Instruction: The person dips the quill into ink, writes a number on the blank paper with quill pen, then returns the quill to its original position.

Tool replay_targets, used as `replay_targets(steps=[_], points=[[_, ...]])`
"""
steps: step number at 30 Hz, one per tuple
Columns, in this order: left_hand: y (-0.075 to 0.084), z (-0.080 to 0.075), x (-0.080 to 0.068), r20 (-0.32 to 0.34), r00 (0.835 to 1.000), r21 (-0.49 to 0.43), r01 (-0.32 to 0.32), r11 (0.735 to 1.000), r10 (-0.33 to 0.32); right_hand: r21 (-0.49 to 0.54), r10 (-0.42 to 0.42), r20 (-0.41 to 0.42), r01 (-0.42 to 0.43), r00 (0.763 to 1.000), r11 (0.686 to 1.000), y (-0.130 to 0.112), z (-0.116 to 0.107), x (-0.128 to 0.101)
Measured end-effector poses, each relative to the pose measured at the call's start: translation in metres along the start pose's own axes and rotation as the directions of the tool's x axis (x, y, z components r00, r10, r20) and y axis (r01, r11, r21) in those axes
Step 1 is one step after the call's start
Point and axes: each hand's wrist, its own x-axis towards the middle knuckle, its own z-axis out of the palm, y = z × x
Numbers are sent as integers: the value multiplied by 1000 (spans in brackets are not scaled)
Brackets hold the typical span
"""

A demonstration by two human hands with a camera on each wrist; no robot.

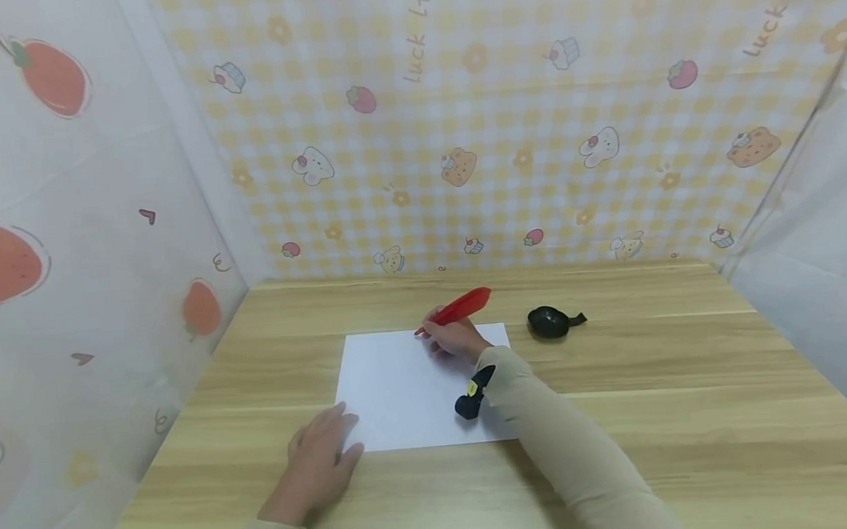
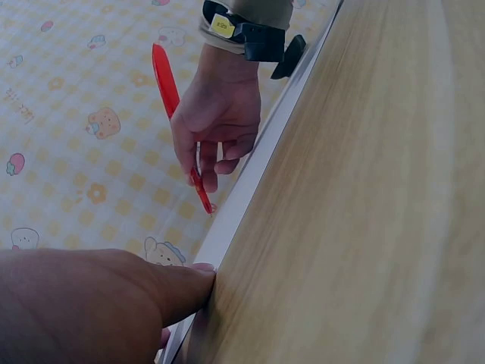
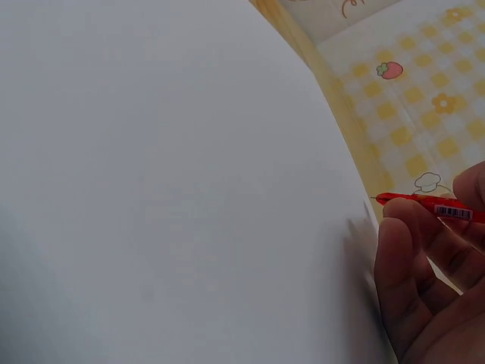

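A blank white sheet of paper [image 1: 402, 391] lies on the wooden table. My right hand [image 1: 457, 341] is over its far edge, pinching a red pen [image 1: 467, 304] with a broad, feather-like upper end. The pen's tip points down and left, close to the paper's far edge; whether it touches I cannot tell. In the right wrist view, a barcode label shows on the pen [image 3: 452, 212], between thumb and fingers. My left hand [image 1: 321, 457] rests with relaxed fingers on the sheet's lower left edge. Its thumb lies along the paper [image 2: 241, 186] border in the left wrist view.
Right of the sheet lies a black rounded object [image 1: 548, 322] with a short stem-like end. The wooden table [image 1: 694, 410] reaches back to a yellow checked cloth [image 1: 492, 195]. White cloth hangs at both sides.
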Motion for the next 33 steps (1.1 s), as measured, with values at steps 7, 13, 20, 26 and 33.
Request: replay_targets(steps=[7,13,20,26,33], points=[[0,-1,-1,-8,1000,9,-9,1000,9,13,20,-15,-20,1000,1000,1,4,0],[-2,1,-1,-17,1000,10,-20,1000,20,25,38,-23,-37,999,999,1,5,0],[-2,2,-1,-10,1000,10,-24,1000,25,13,38,-20,-38,999,999,4,6,1],[-2,3,0,9,1000,7,-18,1000,18,-15,1,-24,-1,1000,1000,3,7,-2],[-1,3,-2,2,1000,-14,-15,1000,15,-11,-10,-24,10,1000,1000,2,7,-3]])
